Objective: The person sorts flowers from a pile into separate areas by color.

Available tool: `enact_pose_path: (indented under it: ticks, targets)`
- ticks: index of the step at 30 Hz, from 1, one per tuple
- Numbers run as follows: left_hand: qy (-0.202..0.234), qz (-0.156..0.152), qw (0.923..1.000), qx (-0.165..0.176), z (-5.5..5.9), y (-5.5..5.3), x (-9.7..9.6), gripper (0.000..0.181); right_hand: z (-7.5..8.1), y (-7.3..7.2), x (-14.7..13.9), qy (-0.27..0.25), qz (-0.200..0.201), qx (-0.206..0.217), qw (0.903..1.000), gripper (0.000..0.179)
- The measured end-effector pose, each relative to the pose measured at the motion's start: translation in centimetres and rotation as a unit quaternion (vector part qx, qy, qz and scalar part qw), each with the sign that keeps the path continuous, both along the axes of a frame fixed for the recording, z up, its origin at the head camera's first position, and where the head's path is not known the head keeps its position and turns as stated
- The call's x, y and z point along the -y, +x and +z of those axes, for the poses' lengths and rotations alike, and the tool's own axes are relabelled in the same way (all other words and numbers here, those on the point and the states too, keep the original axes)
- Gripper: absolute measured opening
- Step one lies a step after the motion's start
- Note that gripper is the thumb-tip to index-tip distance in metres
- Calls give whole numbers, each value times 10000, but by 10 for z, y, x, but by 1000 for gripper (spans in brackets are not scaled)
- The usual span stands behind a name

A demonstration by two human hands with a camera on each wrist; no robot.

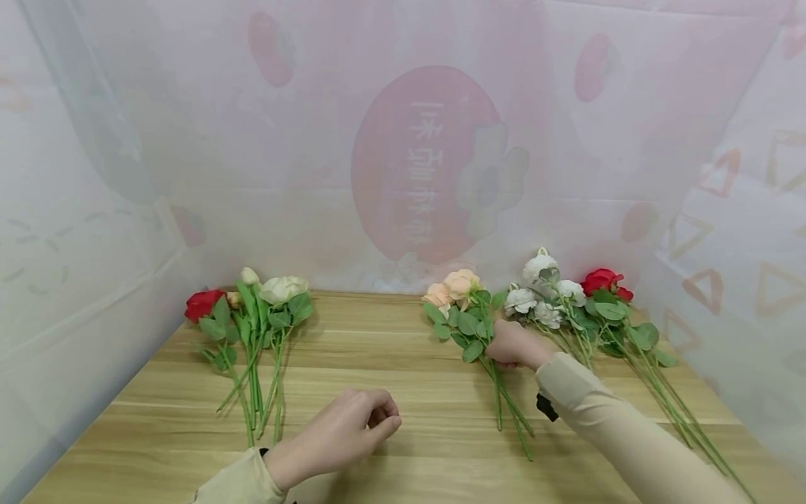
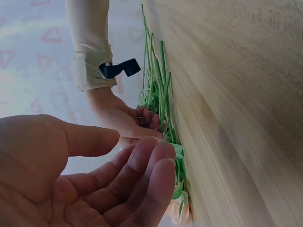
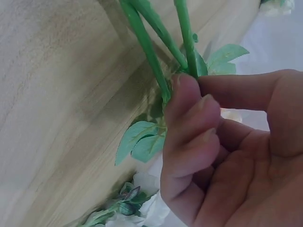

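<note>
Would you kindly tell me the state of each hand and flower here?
Peach roses: open, stems pinched
Right hand: pinching those stems
Left hand: holding nothing, fingers loosely curled
White flowers: open, lying
Right red roses: lying
Left red rose: lying
Cream rose: open, lying
Pale bud: closed

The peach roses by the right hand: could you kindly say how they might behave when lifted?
The peach roses should stay fairly stiff, given their straight stems. They may dip bloom-first, as the bulky blooms sit at one end.
</note>
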State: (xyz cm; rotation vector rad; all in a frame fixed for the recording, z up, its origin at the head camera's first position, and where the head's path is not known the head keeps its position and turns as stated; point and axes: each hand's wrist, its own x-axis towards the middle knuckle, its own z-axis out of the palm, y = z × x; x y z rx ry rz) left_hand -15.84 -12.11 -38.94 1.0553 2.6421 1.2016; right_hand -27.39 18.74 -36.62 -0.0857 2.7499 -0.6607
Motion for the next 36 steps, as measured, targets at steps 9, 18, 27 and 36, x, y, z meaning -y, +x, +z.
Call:
enact_pose_path:
  ticks: [9, 18, 27, 36]
  targets:
    - [-324, 164, 9993, 77, 3, -7, 7, 11, 6, 20, 6, 605, 11, -1074, 9924, 34]
    - [-884, 1261, 9868, -499, 16, -36, 38, 6, 15, 46, 15, 525, 103, -1897, 9804, 53]
    - [-1434, 2305, 9610, -527, 21, -66, 90, 17, 28, 67, 9, -558, 299, -2029, 9772, 48]
    - [-1977, 2806, 9392, -16, 12, -79, 114, 45, 32, 81, 3, -938, 189, -2018, 9747, 43]
